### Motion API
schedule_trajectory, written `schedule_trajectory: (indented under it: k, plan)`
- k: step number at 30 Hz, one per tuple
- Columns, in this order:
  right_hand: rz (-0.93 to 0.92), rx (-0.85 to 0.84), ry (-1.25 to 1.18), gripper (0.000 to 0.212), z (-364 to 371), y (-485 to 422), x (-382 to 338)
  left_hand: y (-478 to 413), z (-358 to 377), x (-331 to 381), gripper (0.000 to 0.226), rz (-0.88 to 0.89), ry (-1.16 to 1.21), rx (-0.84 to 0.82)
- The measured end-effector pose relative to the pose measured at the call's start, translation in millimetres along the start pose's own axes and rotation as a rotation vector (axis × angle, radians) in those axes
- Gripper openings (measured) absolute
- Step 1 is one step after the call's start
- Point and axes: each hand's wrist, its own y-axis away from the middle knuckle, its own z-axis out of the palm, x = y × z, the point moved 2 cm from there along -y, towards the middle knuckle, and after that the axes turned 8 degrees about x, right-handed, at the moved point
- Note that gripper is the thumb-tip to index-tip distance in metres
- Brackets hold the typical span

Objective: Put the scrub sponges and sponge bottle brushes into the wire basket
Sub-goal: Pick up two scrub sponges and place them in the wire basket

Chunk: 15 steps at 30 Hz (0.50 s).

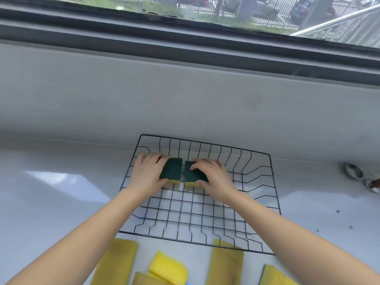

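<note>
White counter under a window: left hand and right hand each grip a sponge inside the basket, likely releasing next.

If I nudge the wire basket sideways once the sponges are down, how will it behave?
The wire basket is thin open wire, so it is probably light and may skate on the glossy white counter. It looks rigid and wide, so tipping seems unlikely. The two scrub sponges would likely ride along.
</note>
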Motion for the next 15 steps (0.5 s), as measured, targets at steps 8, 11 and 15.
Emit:
schedule_trajectory:
  k: [8,11,15]
  plan:
    - [-0.014,-0.003,-0.046,0.041,-0.7,-25.6,7.2,-12.0,8.6,1.7,0.059,-0.082,-0.050,0.032]
    - [-0.064,0.046,-0.060,0.039,1.0,-26.0,4.7,-12.6,8.6,2.3,0.058,-0.076,-0.055,0.040]
    - [-0.083,0.094,-0.091,0.041,8.2,-23.1,1.7,-13.2,7.7,2.4,0.059,-0.086,-0.053,0.040]
